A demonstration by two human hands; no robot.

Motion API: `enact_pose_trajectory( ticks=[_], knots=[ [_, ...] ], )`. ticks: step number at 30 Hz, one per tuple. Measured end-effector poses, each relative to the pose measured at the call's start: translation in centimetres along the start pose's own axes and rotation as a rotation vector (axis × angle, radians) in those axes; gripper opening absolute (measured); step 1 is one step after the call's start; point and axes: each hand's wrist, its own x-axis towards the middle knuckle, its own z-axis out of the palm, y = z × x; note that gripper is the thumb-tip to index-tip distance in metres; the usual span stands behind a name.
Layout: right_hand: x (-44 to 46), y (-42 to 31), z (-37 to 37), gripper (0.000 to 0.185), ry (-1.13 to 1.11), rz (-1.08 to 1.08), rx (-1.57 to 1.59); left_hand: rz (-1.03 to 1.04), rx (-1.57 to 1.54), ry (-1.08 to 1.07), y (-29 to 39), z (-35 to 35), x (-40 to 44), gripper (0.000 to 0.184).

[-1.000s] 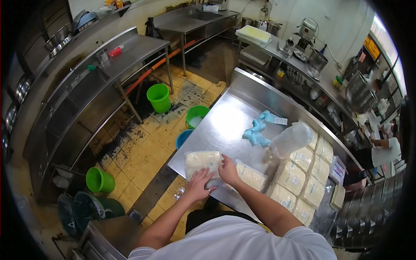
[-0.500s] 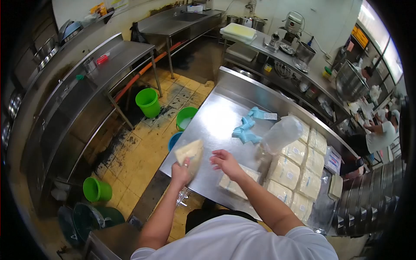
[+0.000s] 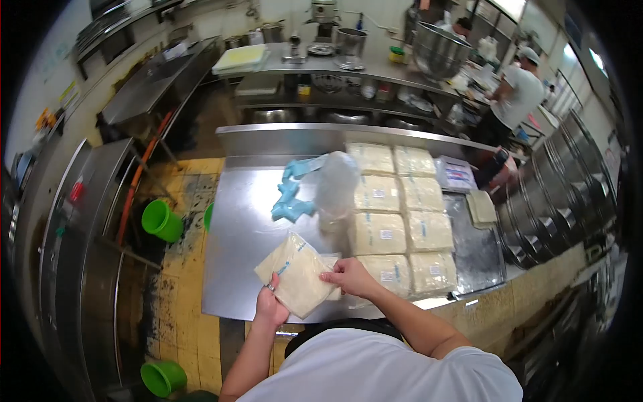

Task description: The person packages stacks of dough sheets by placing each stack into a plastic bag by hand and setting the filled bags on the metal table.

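I'm clasping a wrapped packet (image 3: 295,273) with my left hand (image 3: 268,307), pinching its edge with my right hand (image 3: 353,279). Another packet (image 3: 335,293) is lying partly behind it.

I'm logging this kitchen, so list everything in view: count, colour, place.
Steel table: one, silver, centre.
Flat plastic-wrapped packets: eight tops visible, cream, right half; one held, one partly behind it.
Crinkled strip: one, light blue, left half.
Translucent bag: one, whitish, beside strip.
Printed box: one, white-blue, right of packets.
Rimmed tray: one, dark grey, right end.
Plastic buckets: three, green, floor.
Large round bowl: one, silver, back counter.
Co-workers: at least two, background.
Smaller items: uncountable.
Left hand: one, gripping held packet.
Right hand: one, at its right edge.
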Motion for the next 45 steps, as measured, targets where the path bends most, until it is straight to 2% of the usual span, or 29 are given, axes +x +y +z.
enact_pose_trajectory(
  ticks=[4,7,10,13,15,16,17,20,24,27,30,31,34,37,39,40,42,43,45],
  knots=[
    [-3.1,1.8,-4.7,0.04,0.165,-0.057,-0.01,-0.035,0.044,-0.069,-3.6,4.0,2.0,0.06],
    [-4.2,4.7,-8.0,0.03,0.13,-0.167,0.483,-0.094,0.031,-0.128,-5.9,8.1,3.0,0.062],
    [-6.7,4.5,-12.5,0.02,0.046,-0.075,0.635,-0.162,-0.01,-0.198,-8.1,11.3,4.2,0.062],
    [-8.1,5.7,-16.7,0.018,0.102,-0.072,0.572,-0.218,-0.059,-0.244,-10.4,13.4,5.1,0.061],
    [-7.2,8.9,-18.4,0.021,0.163,-0.179,0.891,-0.232,-0.069,-0.315,-11.3,14.4,5.7,0.061],
    [-7.1,9.6,-18.9,0.023,0.193,-0.231,1.053,-0.239,-0.019,-0.25,-12.2,14.6,6.4,0.06],
    [-7.7,10.1,-19.4,0.036,0.177,-0.101,1.126,-0.244,0.03,-0.184,-13.4,14.6,7.3,0.06],
    [-7.8,12.9,-19.3,0.048,-0.113,0.172,1.247,-0.272,0.046,-0.034,-17.4,14.0,10.3,0.06],
    [-5.6,13.8,-22.6,0.037,0.102,0.071,1.164,-0.214,-0.047,0.035,-18.8,16.4,11.6,0.054],
    [-2.6,12.5,-26.4,0.024,0.203,0.044,0.964,-0.169,0.052,0.082,-17.7,16.0,14.6,0.045],
    [2.3,12.1,-28.7,0.016,0.269,-0.007,0.747,-0.082,0.533,0.169,-17.5,14.7,20.3,0.037],
    [4.2,11.6,-29.2,0.014,0.287,-0.032,0.679,-0.021,0.559,0.152,-17.2,14.8,21.8,0.037],
    [10.7,10.4,-30.3,0.016,0.404,-0.117,0.298,0.189,0.697,0.155,-16.0,15.6,26.7,0.039],
    [14.8,7.0,-30.4,0.025,0.51,-0.369,0.453,0.432,0.925,0.258,-14.3,16.6,31.0,0.04],
    [17.7,6.0,-30.3,0.03,0.545,-0.306,0.381,0.57,1.047,0.296,-13.8,17.2,33.1,0.044],
    [19.0,6.4,-30.2,0.032,0.563,-0.273,0.344,0.58,1.263,0.383,-13.8,17.8,33.4,0.046],
    [20.5,7.4,-29.6,0.036,0.567,-0.206,-0.059,0.58,1.697,0.559,-14.2,18.7,33.6,0.05],
    [20.9,8.0,-29.3,0.037,0.565,-0.169,-0.259,0.559,1.715,0.583,-14.4,19.0,33.5,0.05],
    [21.3,8.6,-28.9,0.041,0.599,-0.233,-0.205,0.518,1.746,0.63,-14.5,19.6,33.5,0.049]
  ],
)
